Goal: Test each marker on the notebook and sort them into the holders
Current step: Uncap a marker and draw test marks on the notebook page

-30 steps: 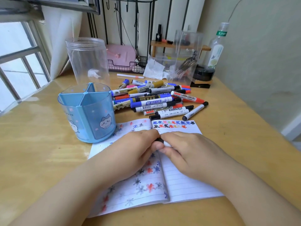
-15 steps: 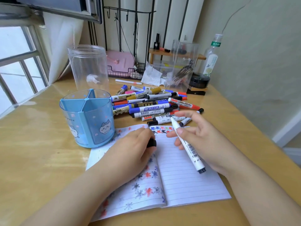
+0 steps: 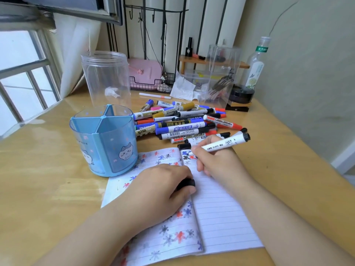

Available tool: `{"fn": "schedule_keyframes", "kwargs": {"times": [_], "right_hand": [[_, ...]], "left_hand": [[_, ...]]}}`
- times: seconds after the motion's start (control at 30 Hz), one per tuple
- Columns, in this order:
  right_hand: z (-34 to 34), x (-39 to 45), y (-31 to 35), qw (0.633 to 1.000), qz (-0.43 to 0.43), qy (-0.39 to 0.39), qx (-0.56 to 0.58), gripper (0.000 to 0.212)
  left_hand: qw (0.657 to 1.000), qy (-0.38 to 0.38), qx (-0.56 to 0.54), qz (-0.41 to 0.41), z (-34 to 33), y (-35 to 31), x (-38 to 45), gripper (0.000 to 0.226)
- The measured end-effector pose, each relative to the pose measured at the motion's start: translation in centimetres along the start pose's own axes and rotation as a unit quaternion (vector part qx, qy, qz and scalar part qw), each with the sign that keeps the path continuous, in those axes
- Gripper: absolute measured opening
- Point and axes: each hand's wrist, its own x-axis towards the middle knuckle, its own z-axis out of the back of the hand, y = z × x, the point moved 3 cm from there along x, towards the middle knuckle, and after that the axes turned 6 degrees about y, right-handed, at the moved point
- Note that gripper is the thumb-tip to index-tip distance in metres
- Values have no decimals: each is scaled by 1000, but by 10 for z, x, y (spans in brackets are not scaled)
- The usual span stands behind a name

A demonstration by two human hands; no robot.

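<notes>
Blue holder (image 3: 107, 143): looks empty, no marker sorted in it yet.
Left hand (image 3: 163, 191): grasps black cap (image 3: 186, 184), rests on notebook (image 3: 221, 217).
Right hand (image 3: 217, 158): grasps white marker (image 3: 224, 144), tip at the page top.
Pile of markers (image 3: 182, 121): behind the notebook, many left to test.

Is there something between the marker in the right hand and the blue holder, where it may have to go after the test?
Only the left hand, holding the black cap on the notebook, lies near that path. The marker can pass above it to the blue holder, whose visible compartments look empty.
</notes>
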Motion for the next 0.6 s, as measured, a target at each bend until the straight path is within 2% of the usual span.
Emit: {"fn": "schedule_keyframes", "kwargs": {"times": [0.17,0.6], "right_hand": [[5,5,-3,995,47,-45,-77,28],[1,8,-9,994,56,-15,-97,30]], "left_hand": [[1000,9,-4,7,0,0,0,54],[999,26,6,18,-1,-1,1,53]]}}
